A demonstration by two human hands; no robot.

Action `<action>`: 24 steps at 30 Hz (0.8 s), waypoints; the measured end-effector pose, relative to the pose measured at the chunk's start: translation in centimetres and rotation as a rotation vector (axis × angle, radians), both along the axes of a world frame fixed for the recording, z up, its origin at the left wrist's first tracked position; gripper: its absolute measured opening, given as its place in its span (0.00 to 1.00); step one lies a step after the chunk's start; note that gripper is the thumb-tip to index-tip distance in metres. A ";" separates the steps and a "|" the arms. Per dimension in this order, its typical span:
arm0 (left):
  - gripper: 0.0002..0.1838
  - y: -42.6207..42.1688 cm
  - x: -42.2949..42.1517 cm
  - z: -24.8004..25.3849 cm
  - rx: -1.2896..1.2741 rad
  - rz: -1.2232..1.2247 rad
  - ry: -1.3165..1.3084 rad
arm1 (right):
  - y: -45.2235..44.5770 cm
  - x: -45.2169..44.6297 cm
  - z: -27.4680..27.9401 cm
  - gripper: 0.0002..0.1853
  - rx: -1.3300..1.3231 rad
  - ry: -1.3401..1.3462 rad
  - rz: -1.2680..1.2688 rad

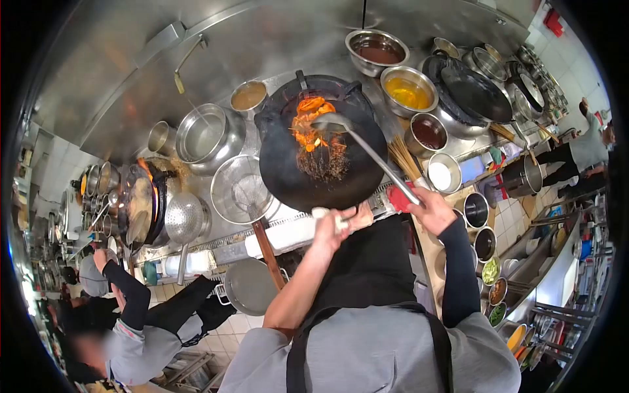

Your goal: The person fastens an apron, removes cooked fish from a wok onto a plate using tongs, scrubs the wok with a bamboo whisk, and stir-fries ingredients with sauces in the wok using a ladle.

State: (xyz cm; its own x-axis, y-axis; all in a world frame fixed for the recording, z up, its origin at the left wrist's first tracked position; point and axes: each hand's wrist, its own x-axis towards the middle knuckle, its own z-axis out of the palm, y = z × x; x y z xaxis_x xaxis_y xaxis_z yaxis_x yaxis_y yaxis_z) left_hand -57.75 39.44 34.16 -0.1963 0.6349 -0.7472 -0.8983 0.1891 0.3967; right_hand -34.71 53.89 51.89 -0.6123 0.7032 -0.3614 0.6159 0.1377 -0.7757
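Note:
A black wok sits on the burner in front of me, with orange-red food and small dark bits in it. My right hand is closed around the handle of a long metal ladle. The ladle's bowl is over the food inside the wok. At the wok's near edge, my left hand is closed on a white cloth. The cloth appears to be against the rim; the exact grip point is hidden. A bamboo brush lies right of the wok.
Left of the wok are a wire strainer, a perforated ladle and a steel pot. Bowls of yellow liquid and dark liquid stand at the right. Another person works at a flaming wok on the far left.

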 end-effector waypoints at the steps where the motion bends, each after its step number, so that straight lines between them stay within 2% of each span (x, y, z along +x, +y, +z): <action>1: 0.04 0.7 -1.5 -0.7 0.063 0.065 -0.026 | -0.2 1.6 -1.6 0.18 -0.095 0.043 -0.046; 2: 0.03 1.5 -3.4 -1.9 0.029 0.141 0.009 | -0.5 2.5 -2.6 0.18 -0.186 0.088 -0.094; 3: 0.05 2.3 -5.6 0.4 -0.015 0.085 -0.103 | -0.8 2.4 -2.6 0.18 -0.234 0.119 -0.150; 5: 0.08 3.4 -8.4 -0.1 -0.003 0.026 -0.131 | -1.3 1.3 -2.4 0.18 -0.320 0.184 -0.258; 6: 0.08 3.2 -8.1 -0.5 -0.019 0.004 0.004 | -1.4 0.9 -2.9 0.13 -0.326 0.197 -0.294; 8: 0.09 2.4 -6.2 -0.6 -0.046 -0.037 0.282 | -1.9 0.1 -3.0 0.13 -0.432 0.297 -0.409; 9: 0.10 1.8 -4.0 -4.5 -0.122 0.008 0.498 | -2.0 -0.1 -3.2 0.13 -0.487 0.349 -0.465; 10: 0.09 0.4 -0.9 -3.8 -0.099 -0.007 0.602 | -2.0 0.0 -4.3 0.09 -0.550 0.411 -0.446; 11: 0.08 -0.2 2.0 -3.6 -0.185 0.038 0.728 | -2.2 -0.1 -4.7 0.08 -0.639 0.456 -0.481; 12: 0.07 -1.2 3.0 -4.5 -0.177 -0.084 0.675 | -2.5 -0.5 -4.9 0.06 -0.729 0.500 -0.517; 15: 0.05 -3.4 4.7 -5.0 -0.070 -0.055 0.528 | -2.5 -1.4 -5.2 0.05 -0.970 0.612 -0.476; 17: 0.06 -3.8 4.9 -1.4 -0.094 -0.030 0.427 | -1.8 -2.0 -5.2 0.07 -1.226 0.687 -0.471; 20: 0.05 -5.7 4.4 1.1 -0.059 0.010 0.086 | -1.1 -0.3 -6.0 0.09 -1.870 0.881 -0.552; 22: 0.06 -7.0 4.3 1.8 -0.035 0.009 -0.115 | -2.0 1.8 -5.6 0.10 -2.010 0.949 -0.606; 24: 0.07 -7.8 4.6 2.3 -0.050 0.045 -0.186 | -3.3 4.0 -5.2 0.14 -2.075 0.987 -0.627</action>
State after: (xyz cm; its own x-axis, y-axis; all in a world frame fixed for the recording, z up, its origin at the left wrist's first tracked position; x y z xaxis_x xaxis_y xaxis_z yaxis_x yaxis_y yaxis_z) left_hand -53.18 31.66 36.45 -0.0790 0.5896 -0.8038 -0.9632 0.1627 0.2139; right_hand -30.72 50.64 46.68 -0.9144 0.0420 -0.4026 -0.2292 -0.8736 0.4294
